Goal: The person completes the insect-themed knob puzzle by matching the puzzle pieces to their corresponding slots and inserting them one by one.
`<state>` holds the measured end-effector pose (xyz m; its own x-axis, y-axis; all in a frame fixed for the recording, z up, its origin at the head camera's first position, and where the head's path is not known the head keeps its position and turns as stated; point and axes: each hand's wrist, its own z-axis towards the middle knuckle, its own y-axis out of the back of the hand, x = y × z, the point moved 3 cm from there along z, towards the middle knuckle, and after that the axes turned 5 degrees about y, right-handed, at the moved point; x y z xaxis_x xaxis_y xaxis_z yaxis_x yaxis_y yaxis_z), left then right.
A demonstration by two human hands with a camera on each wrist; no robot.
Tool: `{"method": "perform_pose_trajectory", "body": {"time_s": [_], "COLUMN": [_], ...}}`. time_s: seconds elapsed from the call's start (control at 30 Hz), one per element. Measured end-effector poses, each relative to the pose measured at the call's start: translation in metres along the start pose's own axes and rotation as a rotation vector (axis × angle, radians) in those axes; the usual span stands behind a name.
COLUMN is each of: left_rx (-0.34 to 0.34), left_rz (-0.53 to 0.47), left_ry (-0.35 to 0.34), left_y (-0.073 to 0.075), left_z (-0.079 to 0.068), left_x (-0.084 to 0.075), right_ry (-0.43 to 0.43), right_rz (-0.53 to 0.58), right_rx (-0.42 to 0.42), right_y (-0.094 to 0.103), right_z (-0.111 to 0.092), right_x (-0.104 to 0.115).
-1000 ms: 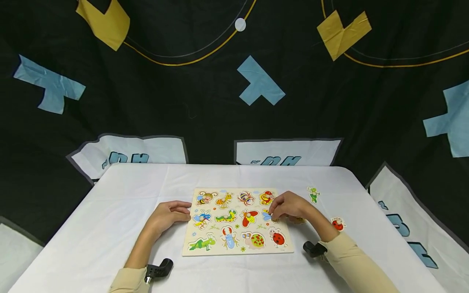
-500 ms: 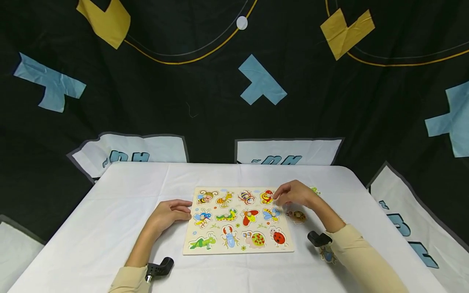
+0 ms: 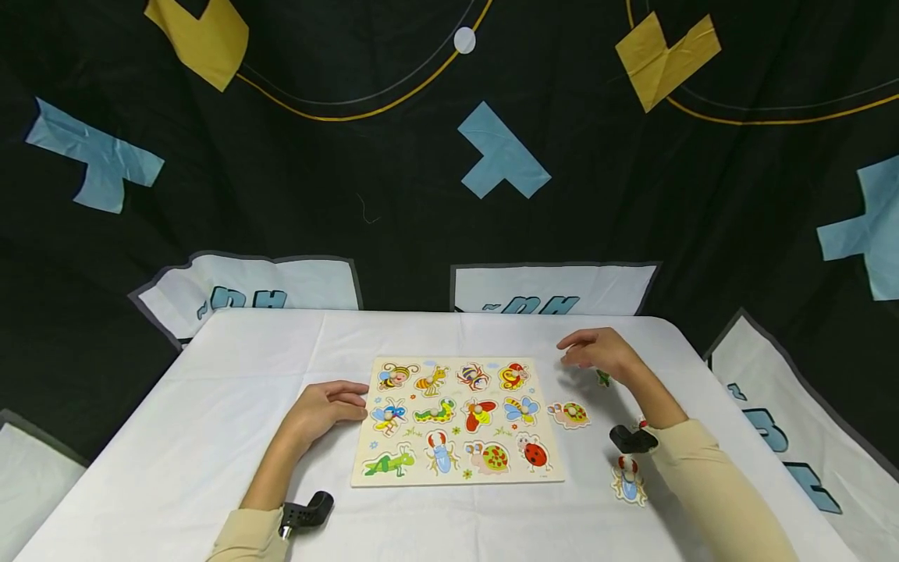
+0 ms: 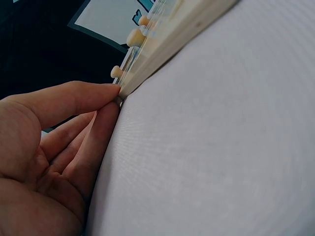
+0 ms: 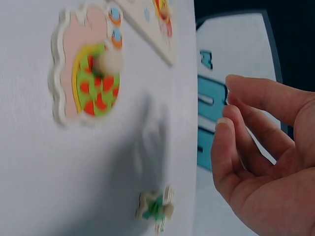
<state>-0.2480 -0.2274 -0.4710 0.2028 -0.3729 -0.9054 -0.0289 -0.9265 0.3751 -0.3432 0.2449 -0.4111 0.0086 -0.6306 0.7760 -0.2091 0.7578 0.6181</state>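
A wooden insect peg puzzle board (image 3: 456, 474) lies on the white table, with knobbed pieces in its upper two rows. Fingertips of my left hand (image 3: 318, 417) touch the board's left edge; in the left wrist view this hand (image 4: 64, 142) meets its side. My right hand (image 3: 602, 353) hovers beyond the board's right side, holding nothing, with fingers loosely bent. A green grasshopper piece (image 3: 603, 378) lies under it, partly hidden. The snail piece (image 3: 569, 414) rests right of the board, its knob showing in the right wrist view. Nearer me lies a blue stag beetle piece (image 3: 628, 480).
The ladybug piece (image 3: 642, 424) is almost wholly hidden by the right wrist's black camera (image 3: 634, 439). Another black camera (image 3: 309, 511) sits on the left wrist. A white cloth (image 3: 295, 351) covers the table, and a dark curtain (image 3: 393, 195) hangs behind it.
My right hand has left the blue winged insect piece in the board's right column and moved right and away from me. The snail and stag beetle pieces have come into view. My left hand stays put.
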Motion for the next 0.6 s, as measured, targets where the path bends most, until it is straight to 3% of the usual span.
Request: {"method": "perform_pose_trajectory", "body": {"time_s": [0.23,0.6], "left_rx": [-0.012,-0.012], "left_rz": [0.031,0.019], "left_ry": [-0.005,0.002], "left_y": [0.000,-0.001], "left_z": [-0.001,-0.001], "left_x": [0.000,0.001], "right_ry": [-0.009,-0.025], "right_rz": [-0.006,0.008], "right_rx": [-0.055,-0.048], "right_y": [0.019,0.031], "right_z": [0.000,-0.001], "right_x": [-0.015,-0.041]}}
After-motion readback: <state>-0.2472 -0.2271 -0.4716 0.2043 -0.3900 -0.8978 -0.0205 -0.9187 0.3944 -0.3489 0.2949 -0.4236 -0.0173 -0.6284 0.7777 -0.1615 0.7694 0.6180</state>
